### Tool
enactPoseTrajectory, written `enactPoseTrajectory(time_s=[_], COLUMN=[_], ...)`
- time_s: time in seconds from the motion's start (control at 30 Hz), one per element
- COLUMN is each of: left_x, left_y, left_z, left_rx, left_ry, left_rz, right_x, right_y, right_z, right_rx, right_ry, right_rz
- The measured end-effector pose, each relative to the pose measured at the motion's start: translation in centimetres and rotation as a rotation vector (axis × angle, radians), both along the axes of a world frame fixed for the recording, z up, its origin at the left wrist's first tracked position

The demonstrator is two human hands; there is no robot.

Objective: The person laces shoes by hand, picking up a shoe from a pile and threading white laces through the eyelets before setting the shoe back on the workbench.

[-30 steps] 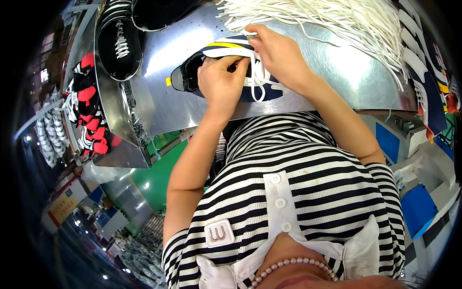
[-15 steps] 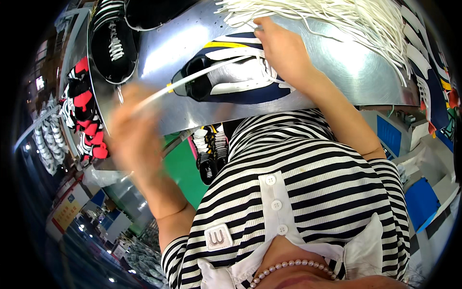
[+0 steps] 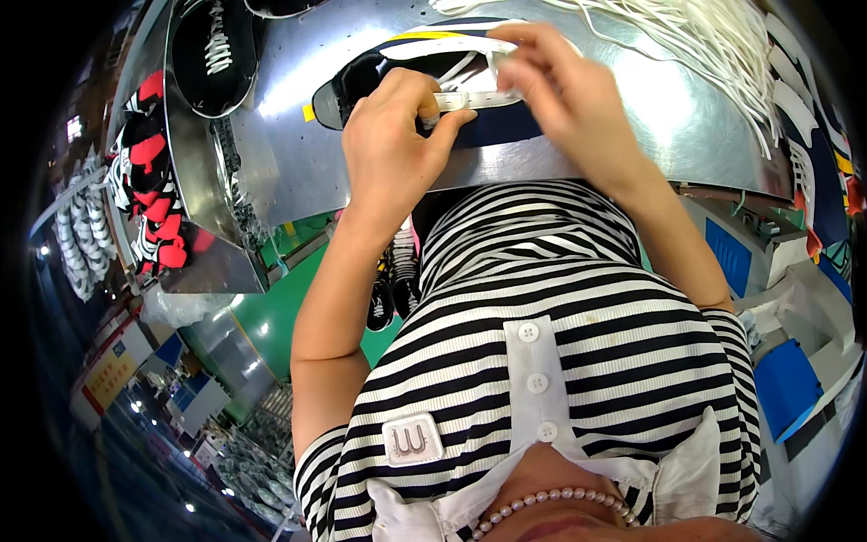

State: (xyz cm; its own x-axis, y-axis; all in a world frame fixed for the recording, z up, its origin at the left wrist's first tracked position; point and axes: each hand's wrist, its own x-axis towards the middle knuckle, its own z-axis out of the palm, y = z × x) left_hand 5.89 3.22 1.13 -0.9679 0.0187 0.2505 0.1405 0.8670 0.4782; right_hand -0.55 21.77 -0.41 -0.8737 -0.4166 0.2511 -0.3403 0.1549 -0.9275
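Here, the left hand [image 3: 393,140] (half curled) pinches the navy shoe [image 3: 498,128].

Shoe workshop: shiny steel worktable [image 3: 289,154]; loose white laces [image 3: 704,50] right of right hand [image 3: 573,104], black white-laced shoe [image 3: 237,68] left of left hand [image 3: 390,135].

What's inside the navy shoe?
In the navy shoe, black lining shows at the heel, and white lace crosses the opening. The left hand covers part of the opening; whatever lies beneath it, or deep in the toe, can't be seen.
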Motion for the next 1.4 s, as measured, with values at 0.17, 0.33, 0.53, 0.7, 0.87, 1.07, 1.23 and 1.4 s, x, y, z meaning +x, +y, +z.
enactPoseTrajectory(time_s=[0.17, 0.33, 0.53, 0.7, 0.87, 1.07, 1.23, 1.4], left_x=[-0.9, -1.1, -1.3, -1.6, -1.3, -0.9, 0.2, 0.4], left_y=[-0.2, 0.0, 0.4, 0.4, 0.1, 0.1, 0.1, -0.1], left_z=[-0.5, -0.6, -0.8, -0.1, -0.7, -1.7, -1.8, -1.8], left_rx=[0.114, -0.054, -0.055, 0.011, 0.032, 0.083, 0.055, -0.025], left_ry=[0.031, 0.095, 0.017, -0.152, -0.046, 0.019, 0.107, 0.142], left_rz=[0.057, 0.076, 0.101, 0.148, -0.045, -0.141, -0.082, -0.170], right_x=[1.8, 1.9, 1.3, 1.1, 1.4, 1.0, -0.2, -2.6], right_y=[1.0, 1.4, 1.1, 0.8, -0.1, -2.2, 2.8, -2.1], right_z=[-0.9, -0.9, -0.6, -0.9, -0.8, -1.9, 2.2, 2.3], right_rx=[0.121, 0.226, 0.304, 0.329, 0.470, 0.484, 0.558, 0.345], right_ry=[-0.024, -0.015, 0.050, 0.064, 0.064, 0.092, -0.009, 0.074], right_rz=[0.030, 0.078, 0.085, 0.076, 0.001, 0.030, 0.061, 0.382])
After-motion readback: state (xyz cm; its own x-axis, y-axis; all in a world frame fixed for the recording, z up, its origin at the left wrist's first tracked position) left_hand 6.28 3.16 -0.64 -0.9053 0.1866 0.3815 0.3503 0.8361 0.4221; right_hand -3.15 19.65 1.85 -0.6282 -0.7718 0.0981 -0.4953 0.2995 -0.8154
